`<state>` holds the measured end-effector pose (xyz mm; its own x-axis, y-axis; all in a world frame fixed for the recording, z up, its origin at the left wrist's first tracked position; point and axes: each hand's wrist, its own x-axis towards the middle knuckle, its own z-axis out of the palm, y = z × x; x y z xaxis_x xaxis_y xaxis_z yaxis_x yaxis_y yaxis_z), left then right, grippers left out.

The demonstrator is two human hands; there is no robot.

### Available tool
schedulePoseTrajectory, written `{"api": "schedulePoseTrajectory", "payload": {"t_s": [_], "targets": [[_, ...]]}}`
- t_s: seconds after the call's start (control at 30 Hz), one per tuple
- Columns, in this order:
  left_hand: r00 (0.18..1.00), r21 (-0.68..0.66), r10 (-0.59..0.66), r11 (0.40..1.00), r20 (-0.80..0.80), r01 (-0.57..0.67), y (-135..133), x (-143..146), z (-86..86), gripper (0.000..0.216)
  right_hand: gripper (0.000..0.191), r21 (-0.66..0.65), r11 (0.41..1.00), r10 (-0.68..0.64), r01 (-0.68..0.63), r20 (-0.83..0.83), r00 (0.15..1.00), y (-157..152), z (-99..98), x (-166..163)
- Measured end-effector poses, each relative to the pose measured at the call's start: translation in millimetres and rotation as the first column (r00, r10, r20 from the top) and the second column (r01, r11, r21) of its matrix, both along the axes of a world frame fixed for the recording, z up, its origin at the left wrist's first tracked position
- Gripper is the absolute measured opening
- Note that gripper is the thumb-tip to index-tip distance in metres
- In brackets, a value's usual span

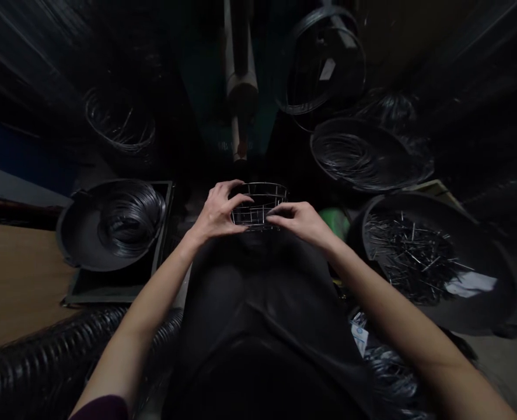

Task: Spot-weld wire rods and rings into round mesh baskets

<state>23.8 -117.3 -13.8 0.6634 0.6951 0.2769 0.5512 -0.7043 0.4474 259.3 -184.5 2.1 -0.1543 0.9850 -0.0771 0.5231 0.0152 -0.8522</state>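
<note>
A small round wire basket [261, 189] of thin shiny metal rods is held in front of the machine, above my lap. My left hand [219, 210] grips its left side, thumb below and fingers curled over the wires. At the right side of the wall, my right hand [300, 220] pinches with thumb and fingertips against the wires. Whether a separate short rod is between those fingertips is too small to tell. The machine's pale shaft-like arm [240, 81] points down just beyond the basket.
A black basin [79, 227] with coiled wire stands left. To the right, a basin [481, 251] holds short metal rods and a white scrap; behind it is another basin [385, 137] with wire rings. Stacked wire rings [44, 350] lie lower left, and a green object [335, 220] near my right forearm.
</note>
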Motion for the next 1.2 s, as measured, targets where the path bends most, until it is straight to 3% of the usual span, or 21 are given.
{"api": "schedulePoseTrajectory", "payload": {"t_s": [0.07, 0.13, 0.27, 0.53, 0.8, 0.9, 1.03, 1.2], "targets": [[1.000, -0.019, 0.005, 1.000, 0.026, -0.004, -0.7, -5.7, 2.5, 0.058, 0.022, 0.187, 0.981, 0.010, -0.058, 0.248, 0.969, 6.4, -1.2, -14.4], [0.997, -0.033, 0.022, 0.999, 0.073, -0.020, -0.6, -13.4, 2.0, 0.060, 0.032, 0.296, 0.937, 0.028, -0.187, 0.467, 0.884, 5.9, -2.6, -24.6], [0.984, -0.052, 0.067, 0.997, 0.162, -0.059, 0.9, -26.5, -0.8, 0.062, 0.046, 0.315, 0.878, 0.051, -0.360, 0.686, 0.726, 6.0, 0.8, -33.3], [0.993, -0.066, 0.026, 0.998, 0.111, -0.019, 4.5, -31.9, 7.6, 0.034, 0.040, 0.360, 0.856, 0.019, -0.370, 0.694, 0.719, 19.2, 9.2, -38.2], [0.977, -0.078, 0.105, 0.993, 0.186, -0.092, 16.2, -35.0, 11.9, 0.039, 0.035, 0.384, 0.812, -0.009, -0.439, 0.761, 0.648, 25.5, 17.9, -42.6], [0.974, -0.069, 0.089, 0.995, 0.208, -0.076, 22.2, -33.1, 12.5, 0.037, 0.035, 0.363, 0.821, -0.013, -0.441, 0.783, 0.621, 32.2, 21.1, -41.3], [0.964, -0.054, 0.099, 0.995, 0.246, -0.088, 26.3, -30.6, 9.2, 0.036, 0.043, 0.351, 0.830, -0.044, -0.433, 0.816, 0.577, 35.0, 19.1, -41.8], [0.952, -0.085, 0.112, 0.992, 0.286, -0.091, 27.3, -30.0, 5.7, 0.037, 0.041, 0.367, 0.794, -0.054, -0.485, 0.837, 0.545, 35.1, 17.1, -41.3]]}}
